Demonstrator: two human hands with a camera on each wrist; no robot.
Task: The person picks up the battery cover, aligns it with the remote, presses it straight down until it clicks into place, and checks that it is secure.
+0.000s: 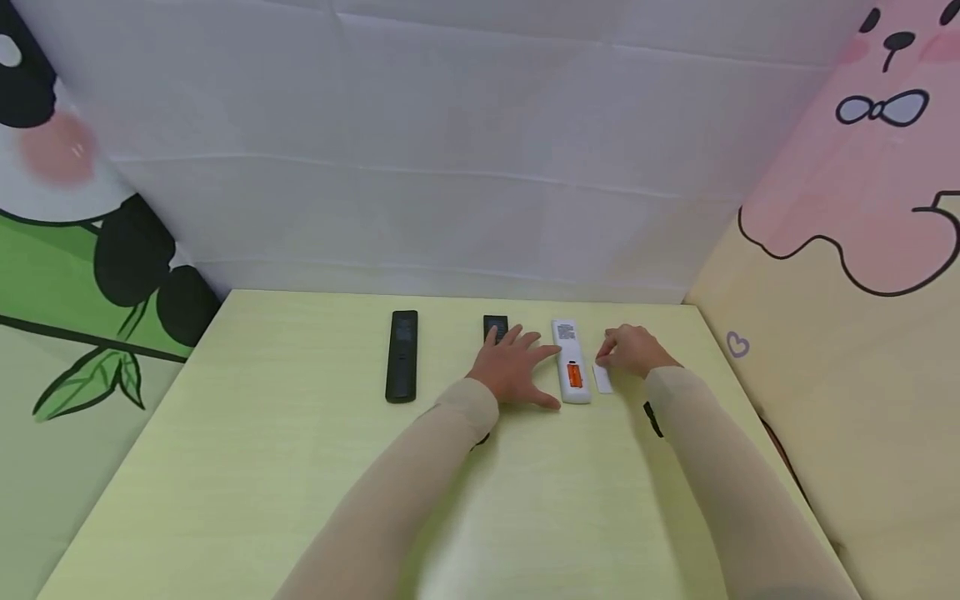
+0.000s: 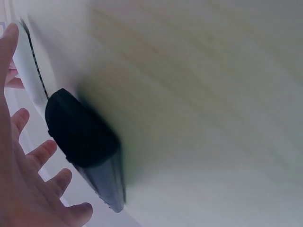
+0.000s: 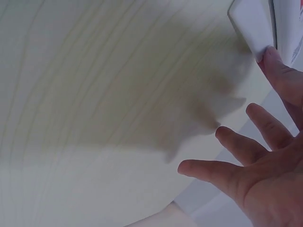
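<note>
On the table lies a white remote control [image 1: 568, 367] with its battery compartment open and an orange battery [image 1: 574, 375] showing. My left hand [image 1: 513, 367] is spread beside it, thumb and index finger at its left edge. In the left wrist view a black remote control [image 2: 83, 130] lies by the left fingers; in the head view that remote is partly hidden behind the hand. My right hand [image 1: 633, 350] pinches the far end of a small white battery cover [image 1: 602, 380]. In the right wrist view the index fingertip touches the cover [image 3: 253, 23]; the other fingers are spread.
A longer black remote control [image 1: 402, 357] lies to the left on the pale wooden table [image 1: 300, 467]. Behind stands a white cloth wall [image 1: 450, 167]. Printed side panels [image 1: 825, 400] flank the table.
</note>
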